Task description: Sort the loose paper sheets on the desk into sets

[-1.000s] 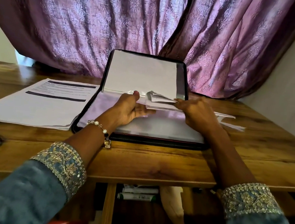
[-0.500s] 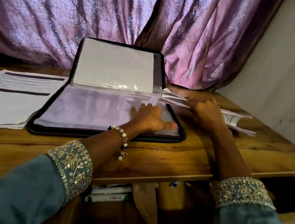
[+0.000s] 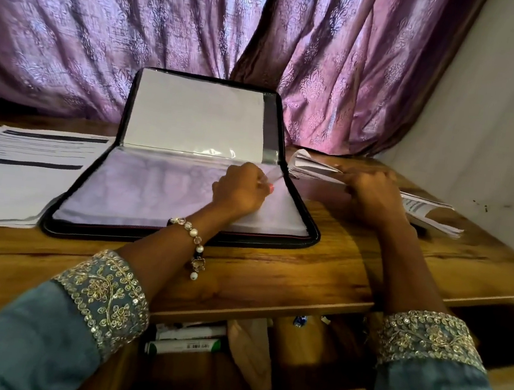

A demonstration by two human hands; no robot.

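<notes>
A black zip folder (image 3: pixel 309 233) lies open on the wooden desk (image 3: pixel 320 272), its lid propped against the curtain. Clear plastic sleeves fill it. My left hand (image 3: pixel 238 189) pinches the right edge of a clear sleeve (image 3: pixel 274 176) on the lower half and lifts it slightly. To the right of the folder, my right hand (image 3: pixel 372 196) grips a bundle of printed paper sheets (image 3: pixel 310 168) lying on the desk; the bundle's far end (image 3: pixel 429 214) fans out past my hand. Another stack of printed sheets (image 3: pixel 18 167) lies flat left of the folder.
A purple patterned curtain (image 3: pixel 204 28) hangs right behind the desk. A pale wall (image 3: pixel 495 142) closes the right side. Under the desk, a shelf holds markers (image 3: pixel 184 343) and a brown paper bag (image 3: pixel 251 348).
The paper bundle moved off the folder to the desk on its right, in my right hand. My left hand went from the folder's front right to the sleeve's right edge and pinched it.
</notes>
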